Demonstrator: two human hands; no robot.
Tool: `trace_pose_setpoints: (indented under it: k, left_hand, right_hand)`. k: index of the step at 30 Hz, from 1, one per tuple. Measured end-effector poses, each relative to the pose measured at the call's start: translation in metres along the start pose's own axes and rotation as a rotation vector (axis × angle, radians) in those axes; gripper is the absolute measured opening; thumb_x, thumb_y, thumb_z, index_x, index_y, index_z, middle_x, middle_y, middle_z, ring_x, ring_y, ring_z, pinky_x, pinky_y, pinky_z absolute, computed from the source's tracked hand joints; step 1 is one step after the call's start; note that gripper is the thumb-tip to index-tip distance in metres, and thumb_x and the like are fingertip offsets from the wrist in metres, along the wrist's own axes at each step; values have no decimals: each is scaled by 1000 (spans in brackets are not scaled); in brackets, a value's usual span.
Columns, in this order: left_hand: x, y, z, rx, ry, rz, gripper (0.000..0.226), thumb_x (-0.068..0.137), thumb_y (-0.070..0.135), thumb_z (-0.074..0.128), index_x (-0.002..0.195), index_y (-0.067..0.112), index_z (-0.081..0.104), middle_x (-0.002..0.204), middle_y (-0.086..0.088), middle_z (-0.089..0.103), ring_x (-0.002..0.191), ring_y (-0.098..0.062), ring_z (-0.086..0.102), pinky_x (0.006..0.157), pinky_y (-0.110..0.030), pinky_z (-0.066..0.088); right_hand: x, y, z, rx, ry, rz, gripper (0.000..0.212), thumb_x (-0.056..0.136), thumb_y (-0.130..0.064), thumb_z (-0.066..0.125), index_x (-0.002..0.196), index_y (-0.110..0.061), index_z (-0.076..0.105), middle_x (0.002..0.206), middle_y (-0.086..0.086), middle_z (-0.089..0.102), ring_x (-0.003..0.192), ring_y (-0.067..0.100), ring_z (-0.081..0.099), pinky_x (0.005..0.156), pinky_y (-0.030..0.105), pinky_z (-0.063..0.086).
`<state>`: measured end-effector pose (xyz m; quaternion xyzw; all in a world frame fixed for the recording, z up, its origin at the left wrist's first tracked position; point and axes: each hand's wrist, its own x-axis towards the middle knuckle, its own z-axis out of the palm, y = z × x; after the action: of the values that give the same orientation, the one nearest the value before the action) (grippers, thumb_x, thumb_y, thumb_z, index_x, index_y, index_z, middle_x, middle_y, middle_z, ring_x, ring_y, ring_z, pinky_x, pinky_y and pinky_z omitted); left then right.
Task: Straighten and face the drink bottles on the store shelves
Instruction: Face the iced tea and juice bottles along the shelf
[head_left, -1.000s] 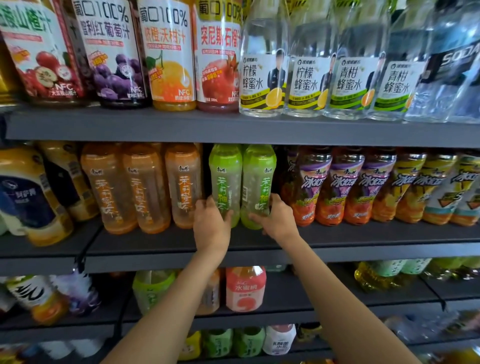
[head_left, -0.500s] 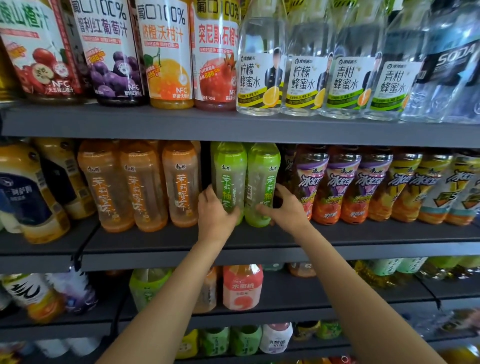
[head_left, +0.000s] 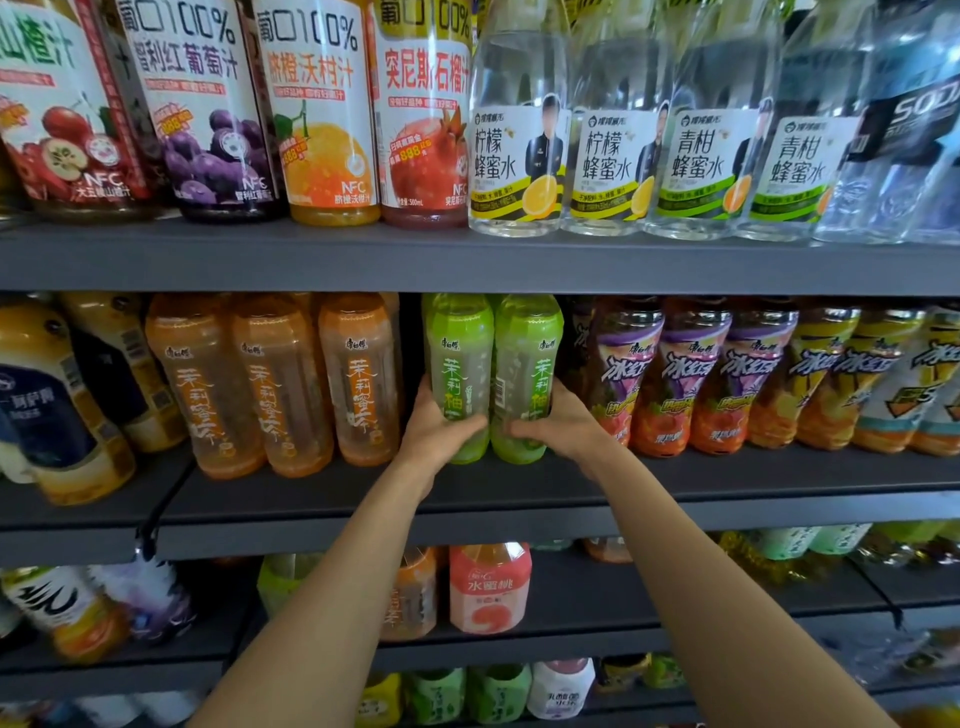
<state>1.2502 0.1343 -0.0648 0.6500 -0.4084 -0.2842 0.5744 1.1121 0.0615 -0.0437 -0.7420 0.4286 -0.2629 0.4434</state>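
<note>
Two green bottles, left one (head_left: 459, 374) gripped low by left hand (head_left: 434, 434), right one (head_left: 525, 376) by right hand (head_left: 563, 426), fingers curled round each, both upright on middle shelf (head_left: 519, 493), three orange bottles (head_left: 280, 384) left of left hand, three purple-labelled bottles (head_left: 685, 379) right of right hand.

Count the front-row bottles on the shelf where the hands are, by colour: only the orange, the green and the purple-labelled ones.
Orange bottles: 3
Green bottles: 2
Purple-labelled bottles: 3
Total: 8
</note>
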Motion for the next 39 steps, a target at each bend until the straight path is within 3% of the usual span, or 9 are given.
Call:
trace_pose_setpoints:
  k: [10, 13, 17, 23, 26, 28, 33, 39]
  left_hand:
    - [-3, 6, -3, 10, -27, -14, 66, 79, 5, 70, 136, 16, 38, 111, 4, 55, 105, -12, 53, 90, -23, 40]
    - [-8, 4, 5, 59, 57, -6, 60, 78, 10, 72, 131, 12, 42, 110, 2, 56, 104, -15, 54, 87, -25, 41]
    - [-33, -12, 36, 301, 340, 18, 64, 83, 13, 67, 137, 3, 33, 128, -14, 48, 120, -28, 48, 97, -39, 43]
    - [-44, -13, 44, 470, 391, 46, 73, 92, 11, 55, 148, 5, 10, 148, -16, 29, 133, -31, 35, 104, -41, 38]
    - [-54, -11, 47, 474, 428, 108, 72, 93, 12, 53, 149, 8, 9, 152, -12, 24, 135, -29, 34, 103, -40, 38]
    - [-55, -10, 43, 452, 447, 140, 70, 92, 15, 56, 149, 12, 15, 151, -9, 27, 132, -30, 39, 100, -42, 40]
    - [-55, -8, 34, 435, 466, 203, 65, 91, 16, 59, 146, 14, 25, 145, -5, 37, 129, -27, 43, 98, -40, 39]
    - [-53, -9, 38, 418, 476, 212, 63, 90, 13, 59, 145, 14, 27, 144, -5, 39, 127, -28, 46, 98, -41, 42]
  right_hand:
    - [2, 4, 5, -19, 58, 40, 68, 68, -13, 81, 127, -9, 47, 115, 7, 64, 108, 23, 60, 96, 40, 48]
    - [-6, 0, 10, -73, 122, 59, 65, 73, -18, 78, 127, -7, 44, 118, 10, 61, 111, 27, 58, 97, 42, 46]
    - [-29, 2, 29, -140, 306, -37, 56, 80, -16, 72, 125, -3, 42, 123, 14, 54, 113, 30, 53, 91, 37, 46]
    - [-41, 7, 46, -241, 413, -89, 60, 90, -18, 62, 138, -3, 29, 132, 15, 44, 114, 34, 52, 86, 39, 44]
    - [-46, 11, 53, -237, 440, -141, 73, 93, -18, 57, 149, -11, 12, 142, 16, 40, 112, 35, 54, 88, 43, 47]
    - [-49, 15, 54, -209, 451, -184, 75, 92, -16, 58, 150, -15, 11, 144, 15, 40, 111, 33, 56, 90, 44, 48]
    - [-50, 17, 49, -129, 479, -202, 66, 87, -10, 64, 141, -18, 27, 131, 10, 48, 107, 27, 56, 84, 35, 45]
    - [-48, 13, 47, -140, 497, -131, 60, 88, -12, 64, 137, -14, 28, 127, 8, 44, 105, 25, 55, 73, 24, 35]
